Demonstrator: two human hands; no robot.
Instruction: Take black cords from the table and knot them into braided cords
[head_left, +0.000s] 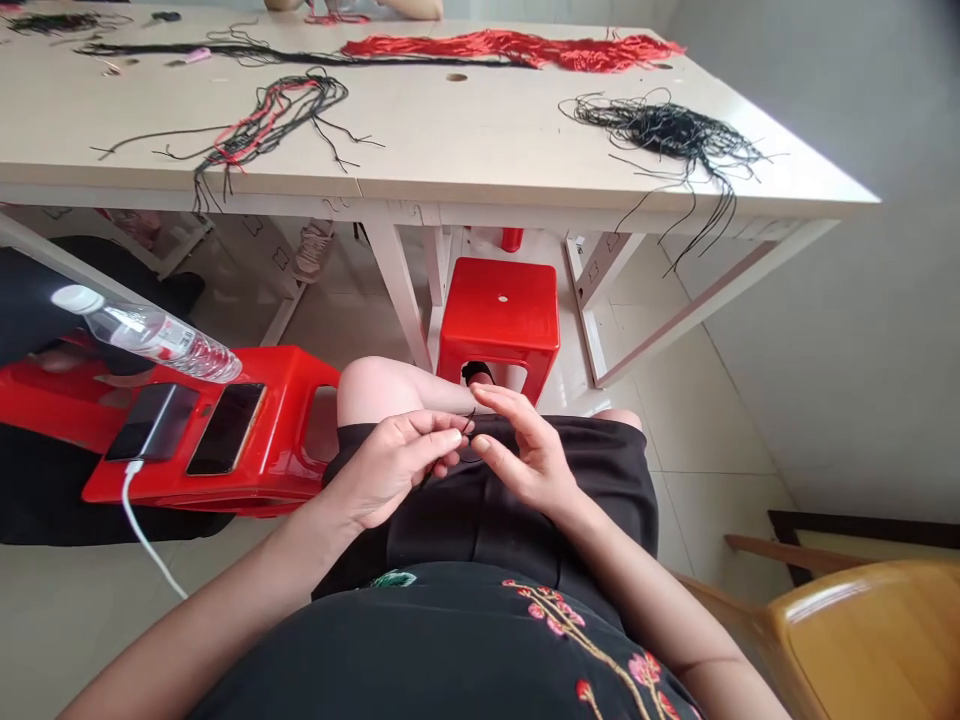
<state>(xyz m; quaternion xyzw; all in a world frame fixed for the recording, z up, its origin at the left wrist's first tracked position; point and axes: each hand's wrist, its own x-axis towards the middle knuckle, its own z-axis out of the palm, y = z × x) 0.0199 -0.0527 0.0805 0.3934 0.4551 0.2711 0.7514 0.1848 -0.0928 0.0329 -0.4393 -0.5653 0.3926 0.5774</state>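
Above my lap, my left hand (401,458) pinches a thin black cord (469,421) between thumb and fingers. A short end sticks up past the fingertips, and a small loop seems to hang just below them. My right hand (531,452) is close by on the right, thumb and fingers spread apart, with nothing visibly gripped. Its fingertips are near the cord; whether they touch it I cannot tell. Most of the cord is hidden behind my left fingers or lost against the black cloth (450,525) over my lap.
On the table (465,140) lie a black cord bundle (671,132), a black-and-red bundle (270,120) and long red cords (510,48). A red stool (501,310) stands beneath. Left, another stool (289,400) holds a bottle (161,335), phone (226,428) and power bank (154,422). Another person's arm (412,8) rests opposite.
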